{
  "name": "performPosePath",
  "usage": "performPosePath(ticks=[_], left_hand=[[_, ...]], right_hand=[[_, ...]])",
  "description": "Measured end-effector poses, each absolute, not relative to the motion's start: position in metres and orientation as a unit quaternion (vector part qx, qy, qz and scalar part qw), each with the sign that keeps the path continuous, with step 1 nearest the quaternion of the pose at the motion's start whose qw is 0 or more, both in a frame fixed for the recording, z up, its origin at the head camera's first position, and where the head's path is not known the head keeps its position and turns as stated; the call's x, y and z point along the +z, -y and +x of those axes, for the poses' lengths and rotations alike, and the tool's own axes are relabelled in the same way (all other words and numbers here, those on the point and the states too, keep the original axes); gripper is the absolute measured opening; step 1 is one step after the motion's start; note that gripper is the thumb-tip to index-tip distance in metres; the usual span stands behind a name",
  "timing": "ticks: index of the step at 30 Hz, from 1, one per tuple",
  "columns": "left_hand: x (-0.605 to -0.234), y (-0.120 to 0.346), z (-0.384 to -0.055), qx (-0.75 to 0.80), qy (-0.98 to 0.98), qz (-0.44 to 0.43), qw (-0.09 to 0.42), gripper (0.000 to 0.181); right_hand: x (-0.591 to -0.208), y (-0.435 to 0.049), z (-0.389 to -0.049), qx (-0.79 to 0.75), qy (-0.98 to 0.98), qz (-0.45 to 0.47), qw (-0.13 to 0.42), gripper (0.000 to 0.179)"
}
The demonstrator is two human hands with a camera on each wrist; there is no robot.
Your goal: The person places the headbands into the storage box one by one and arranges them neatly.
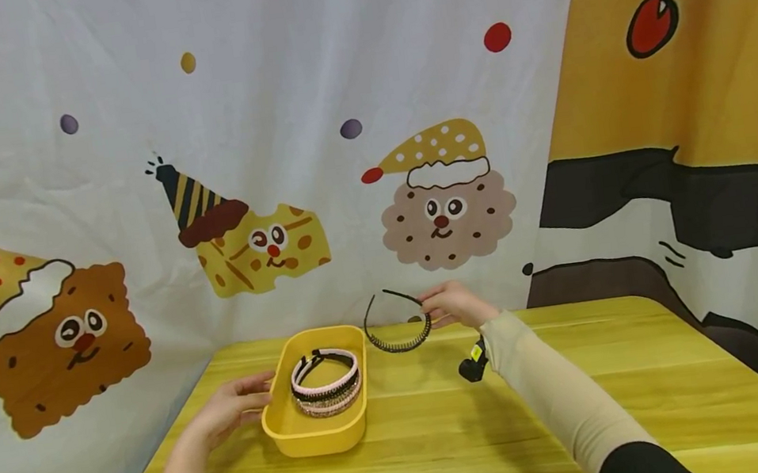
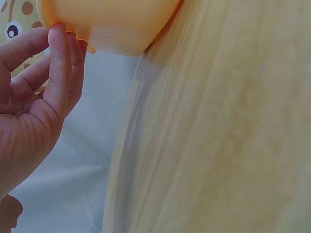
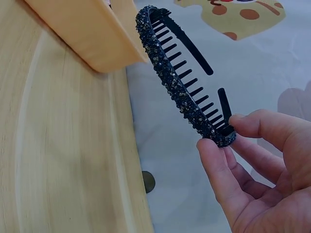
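Observation:
My right hand (image 1: 456,304) pinches a black headband (image 1: 404,345) near one side, between thumb and fingers, holding it up beyond the right side of a yellow plastic basket. In the right wrist view the headband (image 3: 180,92) shows a sparkly, beaded outer face and a row of comb teeth inside. Several headbands (image 1: 327,387), pink, black and glittery, lie stacked inside the basket (image 1: 320,442). At the basket's left side is my left hand (image 1: 232,408), its fingers extended. Its fingertips meet the outer wall in the left wrist view, where the basket (image 2: 112,24) is partly cut off.
The basket stands on a yellow wood-grain table (image 1: 436,453), toward its far left. Behind the table hangs a white cloth (image 1: 324,36) printed with cartoon biscuits and cheese. A black wrist camera (image 1: 472,364) is strapped by the right sleeve.

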State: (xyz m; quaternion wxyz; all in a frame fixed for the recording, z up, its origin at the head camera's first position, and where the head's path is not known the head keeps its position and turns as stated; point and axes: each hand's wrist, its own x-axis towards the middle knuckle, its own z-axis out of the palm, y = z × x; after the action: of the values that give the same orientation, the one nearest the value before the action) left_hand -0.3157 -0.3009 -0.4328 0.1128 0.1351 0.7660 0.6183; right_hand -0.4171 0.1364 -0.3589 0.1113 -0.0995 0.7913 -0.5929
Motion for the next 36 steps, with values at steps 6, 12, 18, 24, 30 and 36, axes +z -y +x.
performPosePath(ticks=[6,12,18,24,30,36], left_hand=[[-0.435,0.301,-0.317,0.618,-0.766,0.138,0.114,0.063],[-0.435,0.3,-0.317,0.619,-0.765,0.138,0.113,0.062],[-0.435,0.301,-0.318,0.62,-0.763,0.141,0.118,0.062],[-0.436,0.304,-0.32,0.618,-0.765,0.143,0.116,0.062],[-0.438,0.304,-0.32,0.617,-0.766,0.139,0.112,0.063],[-0.44,0.303,-0.32,0.616,-0.767,0.144,0.108,0.062]], right_hand=[[-0.358,-0.13,-0.419,-0.593,-0.791,-0.096,0.113,0.041],[-0.361,-0.125,-0.421,-0.594,-0.791,-0.098,0.112,0.039],[-0.359,-0.117,-0.418,-0.593,-0.79,-0.109,0.113,0.038],[-0.354,-0.105,-0.417,-0.595,-0.786,-0.111,0.122,0.037],[-0.351,-0.095,-0.417,-0.594,-0.786,-0.116,0.128,0.038],[-0.349,-0.086,-0.415,-0.592,-0.788,-0.11,0.129,0.037]])
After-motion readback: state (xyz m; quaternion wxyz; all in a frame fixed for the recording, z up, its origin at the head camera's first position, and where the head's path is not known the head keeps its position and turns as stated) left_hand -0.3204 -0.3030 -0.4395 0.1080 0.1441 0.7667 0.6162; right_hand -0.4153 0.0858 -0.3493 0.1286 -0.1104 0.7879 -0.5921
